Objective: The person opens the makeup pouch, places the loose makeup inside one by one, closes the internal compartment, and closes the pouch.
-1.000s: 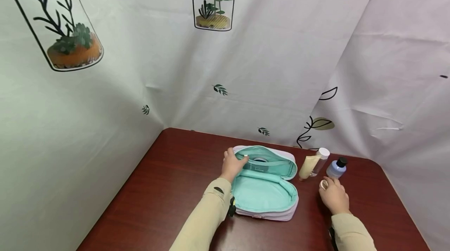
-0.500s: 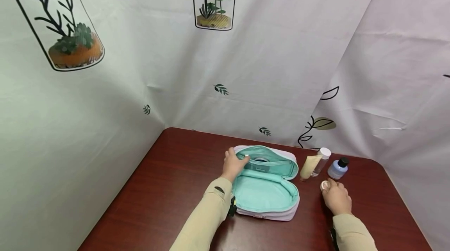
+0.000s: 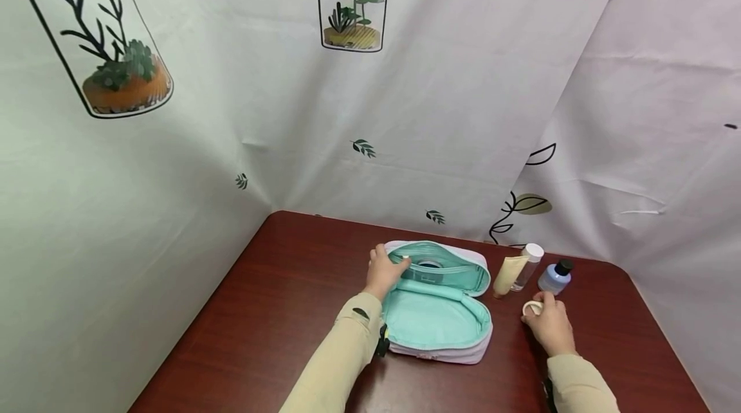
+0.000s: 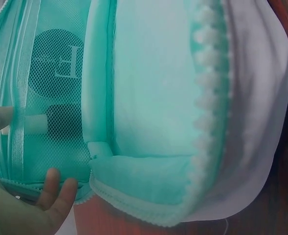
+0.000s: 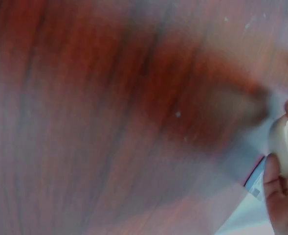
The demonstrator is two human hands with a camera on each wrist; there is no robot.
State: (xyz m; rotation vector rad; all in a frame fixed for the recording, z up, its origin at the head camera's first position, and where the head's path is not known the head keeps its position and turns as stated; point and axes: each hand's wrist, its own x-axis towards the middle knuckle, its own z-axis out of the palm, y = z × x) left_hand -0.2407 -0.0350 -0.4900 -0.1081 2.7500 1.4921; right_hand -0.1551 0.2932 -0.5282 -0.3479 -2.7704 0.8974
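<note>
A lilac cosmetic bag with a turquoise lining (image 3: pixel 437 323) lies unzipped and spread wide on the table. My left hand (image 3: pixel 383 273) grips the left edge of its far half, thumb inside and fingers outside. Through the mesh pocket (image 4: pixel 60 152) show a dark round case (image 4: pixel 55 63) with a pale letter and a small dark item (image 4: pixel 64 122) with a white end beside the thumb. Right of the bag, my right hand (image 3: pixel 552 324) holds a small round cream-white container (image 3: pixel 532 308) between thumb and fingers, its rim tilted up. The right wrist view catches this container (image 5: pixel 284 147) at its edge.
Just beyond the right hand stand a cream squeeze tube (image 3: pixel 508 276), a clear bottle with a white cap (image 3: pixel 529 265) and a blue bottle with a black cap (image 3: pixel 554 278). Patterned white cloth (image 3: pixel 347 110) hangs behind the dark red table (image 3: pixel 260 310).
My right hand has turned the round container and shifted it slightly left, so more of its rim shows. The left hand and the bag have stayed in place.
</note>
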